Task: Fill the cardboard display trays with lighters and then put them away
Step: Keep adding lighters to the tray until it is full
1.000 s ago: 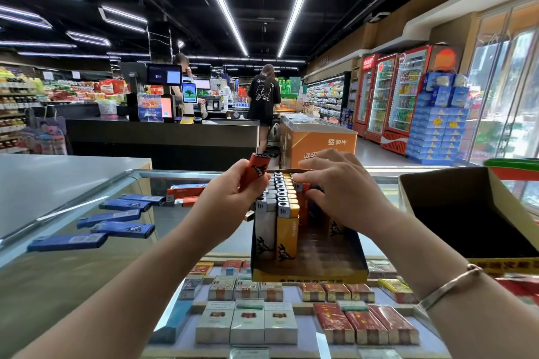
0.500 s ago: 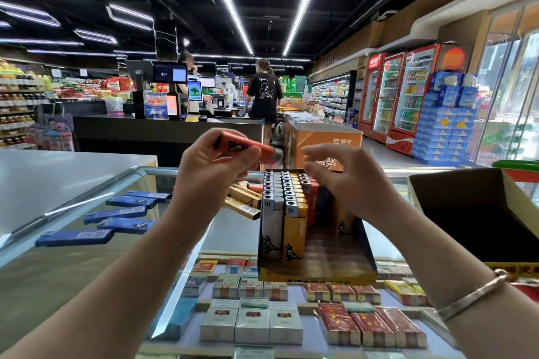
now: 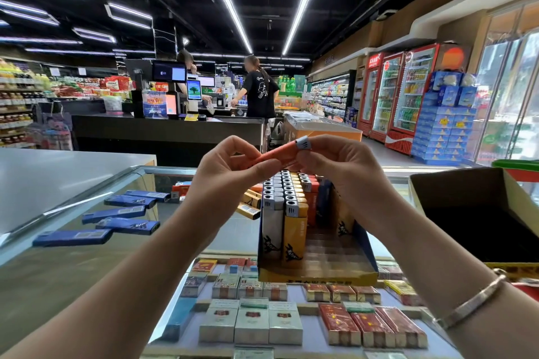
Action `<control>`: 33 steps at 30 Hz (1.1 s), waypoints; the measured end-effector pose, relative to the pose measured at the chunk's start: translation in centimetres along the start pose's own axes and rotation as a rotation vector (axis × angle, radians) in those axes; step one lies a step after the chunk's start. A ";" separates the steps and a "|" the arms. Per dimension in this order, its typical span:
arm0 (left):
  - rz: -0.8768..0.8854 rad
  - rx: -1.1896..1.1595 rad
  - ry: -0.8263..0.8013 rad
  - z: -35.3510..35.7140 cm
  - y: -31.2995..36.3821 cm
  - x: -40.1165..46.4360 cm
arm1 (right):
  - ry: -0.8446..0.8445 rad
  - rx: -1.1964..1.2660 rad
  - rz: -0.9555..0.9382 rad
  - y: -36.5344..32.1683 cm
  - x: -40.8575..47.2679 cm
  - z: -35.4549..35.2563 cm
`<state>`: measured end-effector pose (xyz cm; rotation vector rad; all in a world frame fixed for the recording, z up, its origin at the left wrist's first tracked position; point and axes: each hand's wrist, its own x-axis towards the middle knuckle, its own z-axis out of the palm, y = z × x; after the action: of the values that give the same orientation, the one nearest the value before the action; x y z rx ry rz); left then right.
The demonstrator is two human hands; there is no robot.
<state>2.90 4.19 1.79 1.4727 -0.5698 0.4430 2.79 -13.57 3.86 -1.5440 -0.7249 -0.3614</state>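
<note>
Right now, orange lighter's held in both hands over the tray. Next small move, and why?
Probably turn the orange lighter cap-up and lower it into the display tray. Both the left hand and right hand pinch it sideways, while the tray's lighters stand upright and its near half looks unfilled.

Tray's (image 3: 318,278) near half is free; standing lighters (image 3: 287,201) block its far half.

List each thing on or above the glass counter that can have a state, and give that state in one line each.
Orange lighter: lifted above the tray, lying sideways, held at both ends.
Left hand: pinches the lighter's base end.
Right hand: pinches its metal-capped end.
Display tray: partly filled, lighters upright at the back, front rows bare.
Blue lighters: loose, lying flat on the glass.
Cardboard box: open.
</note>
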 end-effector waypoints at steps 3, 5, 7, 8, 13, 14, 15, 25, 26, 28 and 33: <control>0.003 0.013 -0.036 0.2 0.1 -0.2 | 0.026 0.041 0.028 -0.2 0.0 0.1; -0.013 0.033 -0.084 0.3 0.1 -0.3 | 0.048 0.076 0.035 -0.5 0.0 -0.2; -0.046 0.075 -0.149 0.3 -0.1 -0.3 | 0.100 0.122 0.033 -0.9 0.0 -0.8; -0.055 0.118 -0.186 0.3 -0.2 -0.3 | 0.141 0.130 0.029 -1.1 0.1 -1.2; 0.013 0.462 -0.347 0.4 -0.9 -0.7 | 0.229 -0.105 0.025 -0.8 0.4 -3.1; 0.029 0.509 -0.369 0.5 -1.0 -0.8 | 0.187 -0.182 0.028 -0.7 0.4 -3.2; 0.040 0.547 -0.389 0.5 -1.0 -0.9 | 0.135 -0.260 0.029 -0.6 0.4 -3.2; 0.071 0.522 -0.432 0.5 -1.2 -0.8 | -0.146 -0.741 0.017 0.7 0.5 -3.4; 0.068 0.512 -0.427 0.5 -1.2 -0.8 | -0.151 -0.740 0.025 0.7 0.5 -3.4; 0.066 0.502 -0.421 0.5 -1.2 -0.9 | -0.151 -0.728 0.031 0.7 0.5 -3.4; 0.069 0.500 -0.432 0.4 -1.1 -0.9 | -0.171 -0.722 0.037 0.9 0.4 -3.1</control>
<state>2.87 3.76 0.37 2.0560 -0.8970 0.3328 4.24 -16.47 3.83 -2.2878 -0.7354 -0.4992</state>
